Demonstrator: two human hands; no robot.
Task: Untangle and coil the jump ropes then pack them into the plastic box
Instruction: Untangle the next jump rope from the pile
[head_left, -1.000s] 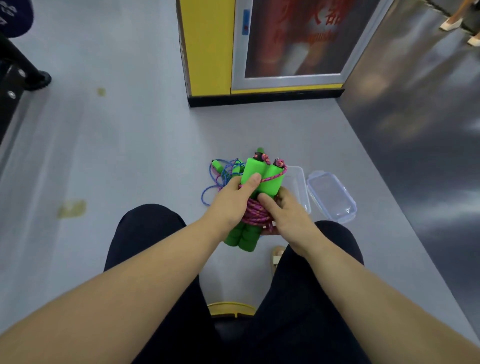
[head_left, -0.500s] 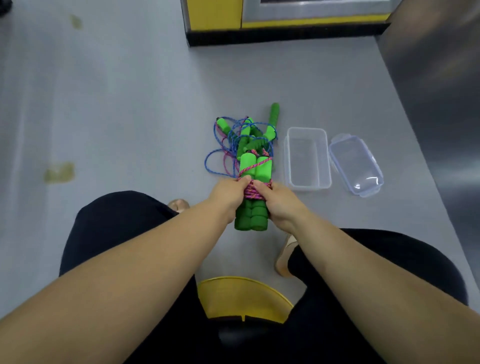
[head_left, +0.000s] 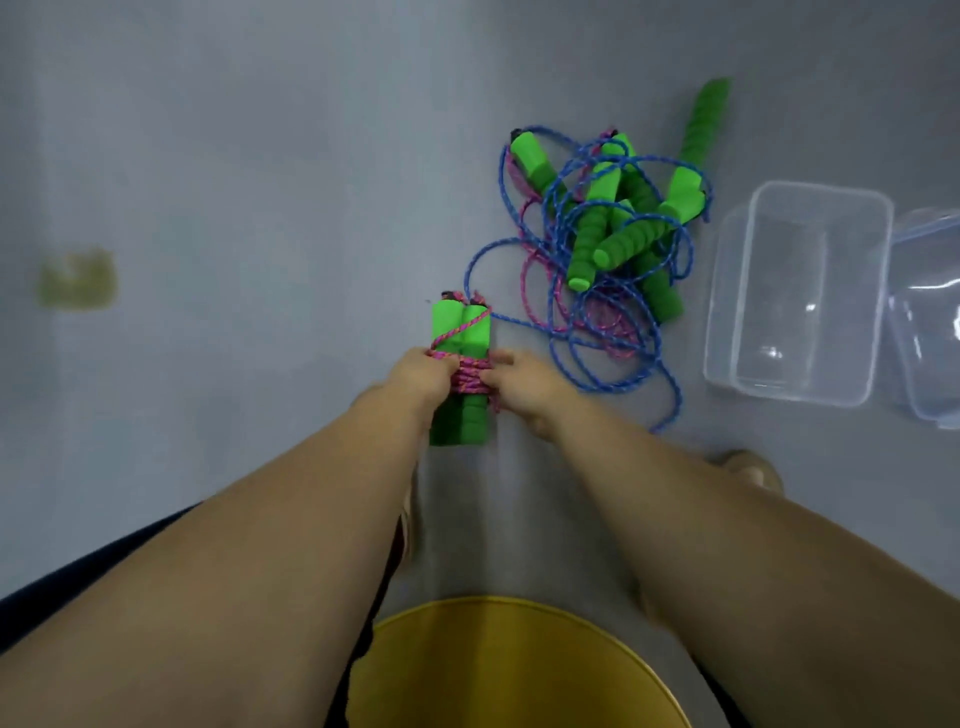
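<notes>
A coiled jump rope bundle (head_left: 461, 332), two green foam handles wrapped in pink cord, sits low over the grey floor. My left hand (head_left: 423, 376) grips its left side at the pink wrapping. My right hand (head_left: 522, 382) pinches the wrapping from the right. Behind and to the right lies a tangled pile of jump ropes (head_left: 613, 234) with green handles and blue and pink cords. The clear plastic box (head_left: 802, 293) stands open and empty to the right of the pile.
The box's clear lid (head_left: 927, 312) lies at the right edge. A yellow stool seat (head_left: 514, 670) is under me between my legs. A foot (head_left: 748, 465) rests on the floor at right. A yellowish stain (head_left: 77, 280) marks the floor at left.
Both hands have carried the coiled bundle down and to the left, away from the tangled pile. My head has tilted further down, so the yellow cabinet is out of view.
</notes>
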